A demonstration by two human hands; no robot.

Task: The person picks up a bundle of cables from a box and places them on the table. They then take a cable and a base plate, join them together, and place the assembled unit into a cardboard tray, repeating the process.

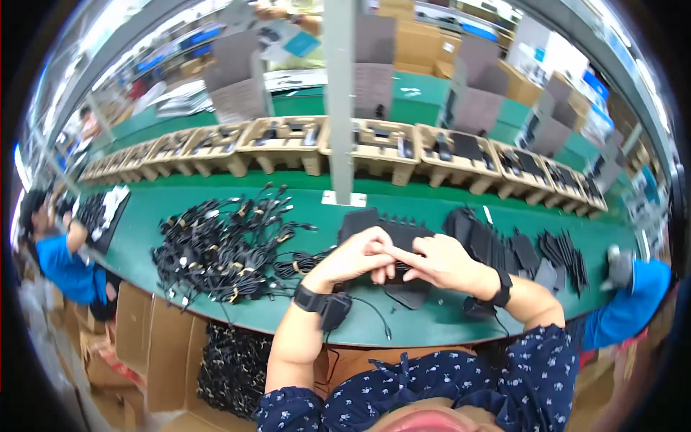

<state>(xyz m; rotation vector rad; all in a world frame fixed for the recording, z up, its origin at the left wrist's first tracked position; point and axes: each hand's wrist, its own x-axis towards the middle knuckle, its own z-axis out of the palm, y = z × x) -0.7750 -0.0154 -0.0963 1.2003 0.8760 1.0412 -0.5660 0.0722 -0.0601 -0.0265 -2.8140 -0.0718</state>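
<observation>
My left hand and my right hand meet over the green table, fingertips touching. The fingers of both are curled in a pinch, with the right index finger stretched against the left hand. Whatever may be between them is too small or hidden to make out. Under and behind the hands lie dark flat pieces and a row of small black parts. Left of my left hand spreads a heap of bundled black cables with plugs. Black flat pouch-like pieces lie in stacks right of my right hand.
Moulded tan trays holding black items line the table's far side. A pale metal post stands behind my hands. A cardboard box of black cables sits below the left edge. Co-workers in blue flank both sides.
</observation>
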